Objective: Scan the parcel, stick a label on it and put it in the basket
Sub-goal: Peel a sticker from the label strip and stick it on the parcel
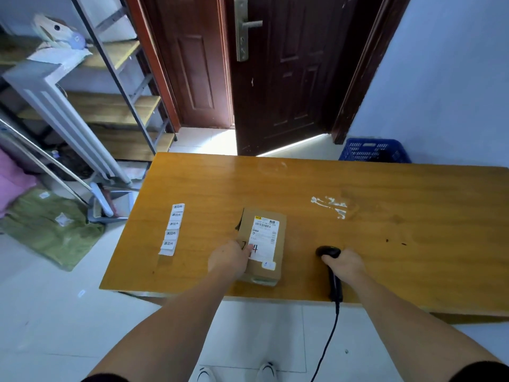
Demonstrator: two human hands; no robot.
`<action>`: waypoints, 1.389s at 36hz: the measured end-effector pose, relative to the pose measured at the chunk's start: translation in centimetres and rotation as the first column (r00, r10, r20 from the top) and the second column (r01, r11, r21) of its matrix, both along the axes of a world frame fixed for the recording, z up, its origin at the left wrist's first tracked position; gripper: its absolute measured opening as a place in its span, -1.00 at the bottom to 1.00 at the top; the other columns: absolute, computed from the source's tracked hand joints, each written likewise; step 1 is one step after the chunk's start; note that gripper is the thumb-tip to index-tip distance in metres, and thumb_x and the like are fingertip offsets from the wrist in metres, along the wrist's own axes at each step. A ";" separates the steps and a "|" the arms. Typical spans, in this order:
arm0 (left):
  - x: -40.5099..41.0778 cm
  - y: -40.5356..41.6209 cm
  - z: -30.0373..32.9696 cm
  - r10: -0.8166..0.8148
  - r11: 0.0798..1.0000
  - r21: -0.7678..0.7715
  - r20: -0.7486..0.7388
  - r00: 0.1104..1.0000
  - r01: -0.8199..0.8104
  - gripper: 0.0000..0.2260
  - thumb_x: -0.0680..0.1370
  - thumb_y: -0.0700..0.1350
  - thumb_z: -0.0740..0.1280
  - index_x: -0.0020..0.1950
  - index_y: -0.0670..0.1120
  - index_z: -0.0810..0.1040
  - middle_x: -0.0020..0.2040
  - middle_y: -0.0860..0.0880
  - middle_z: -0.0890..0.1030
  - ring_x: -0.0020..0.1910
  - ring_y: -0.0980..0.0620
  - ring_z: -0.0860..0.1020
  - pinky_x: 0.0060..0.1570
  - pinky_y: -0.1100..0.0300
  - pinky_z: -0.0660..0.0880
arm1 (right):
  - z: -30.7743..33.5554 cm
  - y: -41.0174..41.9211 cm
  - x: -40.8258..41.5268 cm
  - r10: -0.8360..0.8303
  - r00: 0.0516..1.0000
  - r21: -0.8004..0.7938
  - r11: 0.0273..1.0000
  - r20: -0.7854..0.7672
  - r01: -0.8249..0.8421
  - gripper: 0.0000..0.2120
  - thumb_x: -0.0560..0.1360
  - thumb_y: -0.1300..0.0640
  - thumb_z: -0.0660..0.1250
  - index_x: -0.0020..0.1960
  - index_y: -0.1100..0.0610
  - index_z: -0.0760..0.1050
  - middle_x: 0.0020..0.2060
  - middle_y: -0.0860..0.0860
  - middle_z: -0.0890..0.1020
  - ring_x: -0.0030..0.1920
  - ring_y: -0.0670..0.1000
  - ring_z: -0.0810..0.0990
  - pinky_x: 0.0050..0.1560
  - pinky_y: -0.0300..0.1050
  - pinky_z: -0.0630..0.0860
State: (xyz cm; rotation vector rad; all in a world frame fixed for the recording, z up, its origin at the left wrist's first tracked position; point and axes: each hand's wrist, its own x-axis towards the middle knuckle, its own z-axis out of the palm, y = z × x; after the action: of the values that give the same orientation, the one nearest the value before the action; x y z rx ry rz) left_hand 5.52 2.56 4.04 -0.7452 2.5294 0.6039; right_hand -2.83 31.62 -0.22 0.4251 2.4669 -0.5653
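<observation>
Glossy orange-brown wood fills the middle of the room: a long table (pixel 303 188) standing before a dark panelled door (pixel 275 78) that hangs ajar, daylight spilling across the pale floor tiles beneath it. A person leans over the near edge, both bare forearms stretched out. On the tabletop lies a small cardboard parcel (pixel 263 268), flat, its printed shipping label (pixel 265 235) facing up with a barcode near the far end and red handwritten digits lower down. The left hand (pixel 228 259) rests on the parcel's near-left part, fingers pressed down onto the box and the edge of the shipping label, gripping nothing. The right hand (pixel 345 263) is wrapped around the handle of a black barcode scanner (pixel 329 253), whose head lies on the table just right of the parcel, apart from it; its black cable (pixel 329 343) trails off the near edge toward the floor. Left of the parcel, well clear of it, a strip of small white stickers (pixel 172 230) printed with black characters lies in a column on the wood. A blue plastic basket (pixel 374 151) sits on the floor beyond the table's far right corner, against the pale blue wall. Metal shelving (pixel 121 86) with wooden boards stands at left.
</observation>
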 end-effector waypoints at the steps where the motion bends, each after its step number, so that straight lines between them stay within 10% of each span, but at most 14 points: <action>1: -0.2 -0.2 0.6 -0.017 1.000 -0.012 -0.012 1.000 0.017 -0.59 0.67 0.23 0.16 0.15 -0.08 0.55 0.02 -0.04 0.65 -0.04 -0.05 0.60 -0.04 0.04 0.59 | 0.8 -0.3 0.1 0.055 0.998 0.044 0.997 -0.002 -0.055 -0.25 0.49 -0.27 0.33 0.42 0.28 0.32 0.17 0.18 0.57 0.08 0.16 0.61 0.00 0.05 0.63; 5: -1.2 -2.1 3.1 -0.124 0.992 -0.039 0.014 0.992 0.124 -0.56 0.67 0.16 0.20 0.40 -0.11 0.49 0.25 -0.10 0.62 0.16 -0.12 0.61 0.06 0.01 0.57 | 5.3 -2.6 -0.1 0.339 0.934 0.224 0.924 -0.113 -0.309 -0.28 0.58 -0.24 0.24 0.53 0.24 0.28 0.47 0.21 0.37 0.45 0.20 0.39 0.41 0.10 0.45; 10: -1.3 -6.6 7.1 -0.400 0.910 -0.096 0.044 0.916 0.402 -0.39 0.67 0.17 0.23 0.65 -0.07 0.24 0.62 -0.09 0.32 0.52 -0.15 0.38 0.44 -0.07 0.40 | 10.5 -8.1 -1.7 0.580 0.782 0.185 0.815 -0.227 -0.550 -0.31 0.63 -0.14 0.21 0.62 0.18 0.14 0.55 0.15 0.33 0.50 0.17 0.37 0.46 0.10 0.41; 16: 0.1 -11.9 10.7 -0.421 0.880 -0.195 0.101 0.901 0.433 -0.38 0.70 0.18 0.16 0.69 -0.07 0.14 0.68 -0.06 0.20 0.61 -0.12 0.26 0.54 -0.05 0.29 | 15.3 -17.8 -1.5 0.854 0.469 0.174 0.509 -0.226 -0.843 -0.41 0.68 -0.05 0.16 0.62 0.17 0.15 0.56 0.11 0.31 0.48 0.14 0.39 0.44 0.10 0.41; 25: 2.9 -19.1 11.1 -0.376 0.896 -0.231 0.063 0.924 0.380 -0.44 0.70 0.16 0.13 0.65 -0.07 0.26 0.59 -0.09 0.38 0.51 -0.12 0.41 0.42 -0.04 0.40 | 15.9 -28.9 1.4 0.945 0.284 0.163 0.309 -0.159 -0.937 -0.41 0.67 -0.13 0.11 0.58 0.18 0.22 0.53 0.16 0.37 0.47 0.19 0.38 0.43 0.11 0.37; 50: 1.3 -31.2 2.3 -0.553 0.810 -0.151 0.128 0.824 0.567 -0.54 0.70 0.16 0.11 0.39 -0.11 0.52 0.32 -0.13 0.60 0.23 -0.15 0.59 0.22 -0.09 0.58 | 7.2 -41.4 3.6 0.830 0.557 0.070 0.554 0.027 -0.829 -0.51 0.64 -0.11 0.11 0.42 0.18 0.39 0.36 0.16 0.49 0.32 0.22 0.50 0.24 0.11 0.46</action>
State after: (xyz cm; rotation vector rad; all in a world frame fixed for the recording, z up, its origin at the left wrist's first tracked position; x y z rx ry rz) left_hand 6.78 -28.66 6.34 -0.0405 2.5681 0.1327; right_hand 0.74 -9.75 7.01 -0.7400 2.3343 -0.0492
